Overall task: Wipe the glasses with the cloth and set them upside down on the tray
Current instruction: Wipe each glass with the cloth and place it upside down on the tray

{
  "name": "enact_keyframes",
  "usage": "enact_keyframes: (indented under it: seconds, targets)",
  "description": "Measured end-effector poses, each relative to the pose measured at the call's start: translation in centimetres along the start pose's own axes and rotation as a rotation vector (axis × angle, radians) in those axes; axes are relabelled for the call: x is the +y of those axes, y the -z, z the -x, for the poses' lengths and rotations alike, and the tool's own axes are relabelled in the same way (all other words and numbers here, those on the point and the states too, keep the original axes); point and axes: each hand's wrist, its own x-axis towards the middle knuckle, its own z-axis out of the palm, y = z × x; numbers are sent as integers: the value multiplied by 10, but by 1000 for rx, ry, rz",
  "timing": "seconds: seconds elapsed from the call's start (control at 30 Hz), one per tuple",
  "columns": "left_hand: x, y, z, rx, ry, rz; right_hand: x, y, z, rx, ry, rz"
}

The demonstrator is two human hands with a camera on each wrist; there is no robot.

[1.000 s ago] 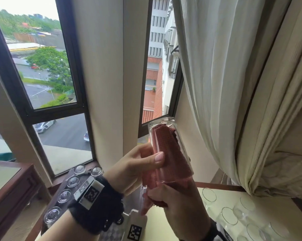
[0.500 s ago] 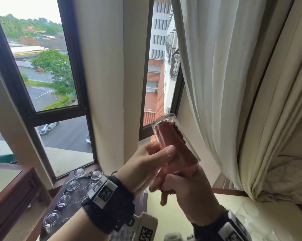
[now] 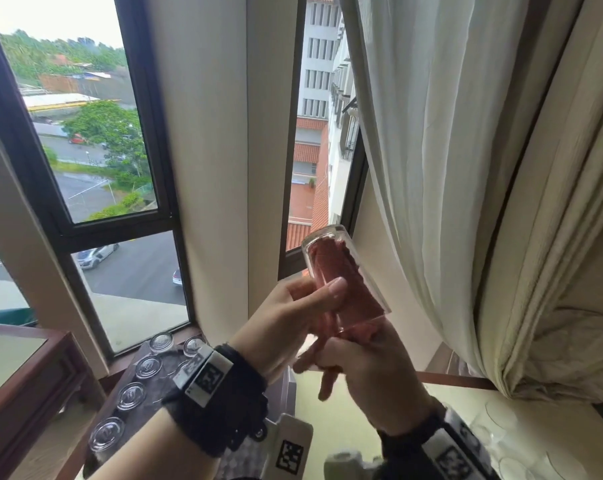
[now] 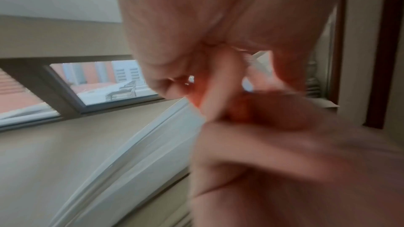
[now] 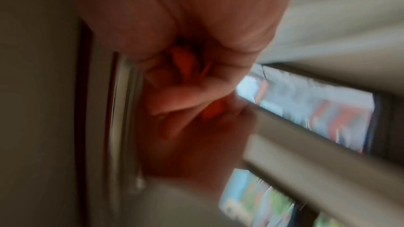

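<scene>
Head view: glass raised, base toward 11 o'clock, red cloth stuffed inside; left hand gripping glass; right hand below, fingers curled around cloth; upturned glasses on tray at 8 o'clock.
Wrist views: blurred palms, fingers curled on red cloth.

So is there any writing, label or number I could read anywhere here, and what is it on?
No words or numbers can be read in any view.
Left wristband tag: black-and-white square code pattern, no letters.
White block by the left forearm: same kind of code pattern, no text.
Right wristband tag: code pattern, no text.
Held glass: no label.
Wrist views: too blurred.
</scene>
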Motion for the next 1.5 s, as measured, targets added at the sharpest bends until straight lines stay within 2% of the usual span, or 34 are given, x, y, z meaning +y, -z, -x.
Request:
enact_keyframes:
  seconds: [0.07,0.13,0.17,0.23,0.33,0.4,0.5,0.57,0.67,0.73,0.8,0.87,0.93,1.03,1.1,1.17,1.2,1.27,1.33,1.37,1.4,1.47,1.5]
  targets:
    - [-4,0,4,-99,13,151,-10,-6,8,-172,-4,-452]
    - [-2,-3,6,-147,24,171,-11,-9,12,-274,3,-831]
    - [-2,-3,6,-161,22,168,-9,-10,12,-282,-2,-949]
    - [-3,-3,7,-167,13,149,-6,-8,12,-210,-26,-982]
    - [-2,-1,9,-171,41,39,-3,-1,13,51,-81,-736]
    - [-3,5,12,-154,46,-77,-2,8,15,240,-51,-434]
    - [-3,12,17,-104,47,-117,-1,19,24,375,73,110]
    - [2,7,20,-43,69,-78,1,23,27,357,244,407]
    - [10,-6,18,87,164,-23,14,22,27,222,517,695]
    - [17,-9,14,141,179,6,24,19,28,201,590,885]
    - [21,-10,11,187,142,-9,26,16,28,211,593,1064]
    - [20,-10,9,226,70,-36,26,12,26,196,521,1112]
    - [17,-8,10,181,-11,-63,25,9,26,211,458,1024]
    - [12,-5,15,-38,-103,47,7,4,35,226,276,570]
    - [13,-2,19,-177,-122,186,-13,2,42,126,86,188]
    - [13,0,19,-227,-135,223,-22,-1,44,49,35,29]
    - [13,-1,17,-194,-141,206,-23,-4,43,25,51,22]
    - [15,-4,12,-54,-131,124,-13,-9,39,22,106,152]
    - [15,-7,8,96,-77,-4,4,-5,35,103,248,582]
    - [16,-9,6,142,-48,-72,9,-2,32,147,300,857]
    - [15,-10,4,166,-22,-135,13,0,30,163,305,1034]
    - [11,-7,3,160,10,-215,17,3,30,203,296,1102]
    - [10,-5,4,124,13,-191,13,0,33,188,231,971]
